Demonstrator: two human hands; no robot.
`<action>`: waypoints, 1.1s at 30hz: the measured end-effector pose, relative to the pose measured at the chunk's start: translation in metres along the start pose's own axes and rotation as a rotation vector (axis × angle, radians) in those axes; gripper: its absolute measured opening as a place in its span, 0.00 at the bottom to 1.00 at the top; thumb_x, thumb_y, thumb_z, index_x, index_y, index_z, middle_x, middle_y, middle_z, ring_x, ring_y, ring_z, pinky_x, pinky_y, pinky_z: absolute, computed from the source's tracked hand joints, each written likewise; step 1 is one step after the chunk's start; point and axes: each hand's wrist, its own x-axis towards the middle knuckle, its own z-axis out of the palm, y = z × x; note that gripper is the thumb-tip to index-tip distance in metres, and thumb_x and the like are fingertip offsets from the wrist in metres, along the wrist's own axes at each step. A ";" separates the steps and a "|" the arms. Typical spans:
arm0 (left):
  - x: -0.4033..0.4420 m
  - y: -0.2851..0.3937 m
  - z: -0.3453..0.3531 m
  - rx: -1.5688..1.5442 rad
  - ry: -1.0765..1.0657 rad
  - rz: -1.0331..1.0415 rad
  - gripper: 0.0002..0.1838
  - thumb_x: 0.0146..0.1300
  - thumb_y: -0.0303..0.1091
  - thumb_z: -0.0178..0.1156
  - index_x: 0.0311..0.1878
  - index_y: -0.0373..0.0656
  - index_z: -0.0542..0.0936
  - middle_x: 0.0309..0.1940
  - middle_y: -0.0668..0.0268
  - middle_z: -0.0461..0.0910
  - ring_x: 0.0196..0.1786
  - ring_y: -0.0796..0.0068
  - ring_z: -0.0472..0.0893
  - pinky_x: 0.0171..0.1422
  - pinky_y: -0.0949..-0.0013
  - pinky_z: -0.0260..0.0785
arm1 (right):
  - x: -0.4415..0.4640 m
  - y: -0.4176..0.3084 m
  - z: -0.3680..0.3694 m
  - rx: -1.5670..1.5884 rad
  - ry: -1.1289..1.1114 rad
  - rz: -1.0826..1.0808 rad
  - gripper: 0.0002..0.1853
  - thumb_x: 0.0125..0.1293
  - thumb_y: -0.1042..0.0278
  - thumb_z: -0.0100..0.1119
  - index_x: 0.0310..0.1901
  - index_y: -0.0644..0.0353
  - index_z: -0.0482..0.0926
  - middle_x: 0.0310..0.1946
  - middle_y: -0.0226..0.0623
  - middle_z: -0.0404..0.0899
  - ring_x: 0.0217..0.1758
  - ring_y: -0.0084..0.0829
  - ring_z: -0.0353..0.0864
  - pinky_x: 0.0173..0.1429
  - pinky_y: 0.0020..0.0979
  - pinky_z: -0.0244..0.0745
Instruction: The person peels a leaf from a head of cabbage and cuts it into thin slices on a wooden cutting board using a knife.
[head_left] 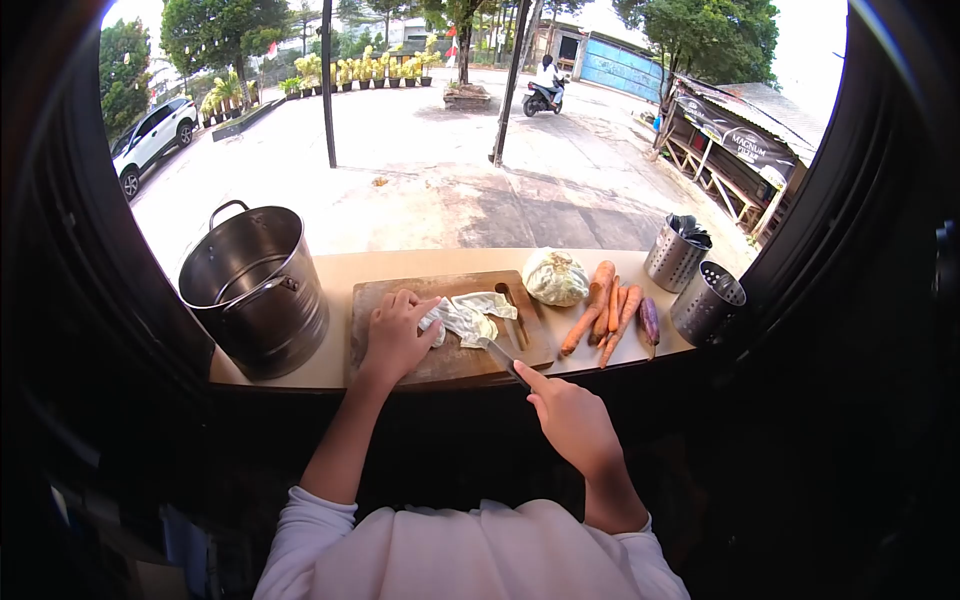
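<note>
On a wooden cutting board (400, 366) lies a pale, crumpled piece of cabbage leaf (468, 321). My left hand (396, 335) rests at its left end, index finger and thumb holding it against the board. My right hand (575, 418) grips a knife (505, 360), with the index finger along its back. The blade tip meets the near right edge of the cabbage leaf. A slim utensil with a dark handle (505, 292) lies on the right part of the board; its kind is unclear.
A cabbage head (556, 277), several carrots (601, 310) and a purple eggplant-like vegetable (649, 322) lie right of the board. Two perforated metal holders (709, 303) stand farther right. A large steel pot (262, 310) stands left. Beyond the counter (400, 262), a person rides a motorbike (543, 97).
</note>
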 end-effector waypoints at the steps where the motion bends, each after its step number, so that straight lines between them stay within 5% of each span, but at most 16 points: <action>1: 0.000 0.000 0.000 -0.008 -0.002 -0.001 0.21 0.70 0.47 0.63 0.64 0.60 0.85 0.53 0.67 0.77 0.62 0.65 0.74 0.68 0.56 0.65 | -0.002 0.001 -0.003 0.012 -0.010 0.013 0.24 0.78 0.63 0.54 0.74 0.43 0.72 0.38 0.42 0.84 0.43 0.46 0.87 0.48 0.45 0.82; 7: -0.001 0.000 -0.001 -0.003 0.025 0.003 0.20 0.71 0.43 0.61 0.65 0.59 0.84 0.54 0.66 0.77 0.62 0.64 0.75 0.68 0.54 0.66 | -0.009 0.010 -0.008 0.155 0.034 0.045 0.24 0.75 0.64 0.60 0.71 0.39 0.75 0.42 0.46 0.87 0.46 0.54 0.85 0.48 0.49 0.80; 10: 0.000 -0.002 -0.008 -0.102 -0.032 -0.049 0.21 0.71 0.37 0.60 0.66 0.58 0.82 0.56 0.63 0.78 0.62 0.60 0.76 0.70 0.52 0.67 | -0.002 0.016 -0.015 0.251 -0.048 0.084 0.20 0.77 0.62 0.58 0.68 0.45 0.75 0.43 0.46 0.87 0.46 0.53 0.86 0.49 0.47 0.82; 13: -0.001 -0.021 -0.011 -0.113 0.045 -0.106 0.22 0.69 0.31 0.59 0.65 0.57 0.82 0.57 0.63 0.78 0.62 0.57 0.77 0.71 0.51 0.68 | 0.010 0.027 -0.004 0.422 0.191 0.031 0.22 0.76 0.68 0.61 0.69 0.53 0.72 0.28 0.42 0.81 0.27 0.36 0.83 0.35 0.38 0.75; 14: 0.001 -0.029 -0.011 -0.077 0.071 -0.167 0.21 0.70 0.31 0.59 0.65 0.56 0.82 0.58 0.64 0.78 0.63 0.58 0.76 0.71 0.50 0.66 | 0.019 0.031 0.005 0.599 0.262 0.014 0.19 0.77 0.69 0.59 0.66 0.60 0.73 0.26 0.32 0.75 0.20 0.19 0.73 0.25 0.27 0.68; 17: 0.004 -0.041 -0.012 0.052 0.140 -0.259 0.19 0.70 0.31 0.58 0.63 0.54 0.83 0.61 0.65 0.78 0.67 0.59 0.74 0.74 0.48 0.63 | 0.046 0.038 0.019 0.950 0.296 0.085 0.15 0.79 0.68 0.57 0.62 0.62 0.74 0.29 0.27 0.74 0.18 0.14 0.70 0.20 0.21 0.64; 22: 0.015 -0.015 -0.012 0.132 0.168 -0.017 0.18 0.72 0.32 0.57 0.63 0.50 0.82 0.65 0.61 0.77 0.70 0.58 0.72 0.76 0.49 0.60 | 0.106 0.035 0.055 1.381 0.327 0.035 0.12 0.81 0.68 0.54 0.59 0.64 0.71 0.29 0.28 0.73 0.17 0.17 0.72 0.19 0.21 0.66; 28: 0.043 0.039 0.008 0.232 -0.205 -0.024 0.24 0.72 0.52 0.60 0.65 0.51 0.80 0.65 0.61 0.78 0.71 0.61 0.72 0.76 0.49 0.59 | 0.148 0.036 0.091 1.528 0.435 -0.012 0.13 0.81 0.68 0.53 0.60 0.63 0.68 0.33 0.31 0.74 0.18 0.18 0.73 0.19 0.22 0.66; 33: 0.054 0.033 0.011 0.001 -0.206 0.037 0.20 0.67 0.47 0.68 0.55 0.46 0.80 0.54 0.61 0.82 0.65 0.60 0.77 0.69 0.51 0.67 | 0.148 0.045 0.095 1.541 0.381 -0.005 0.11 0.81 0.68 0.53 0.59 0.61 0.69 0.33 0.31 0.74 0.18 0.20 0.72 0.19 0.23 0.66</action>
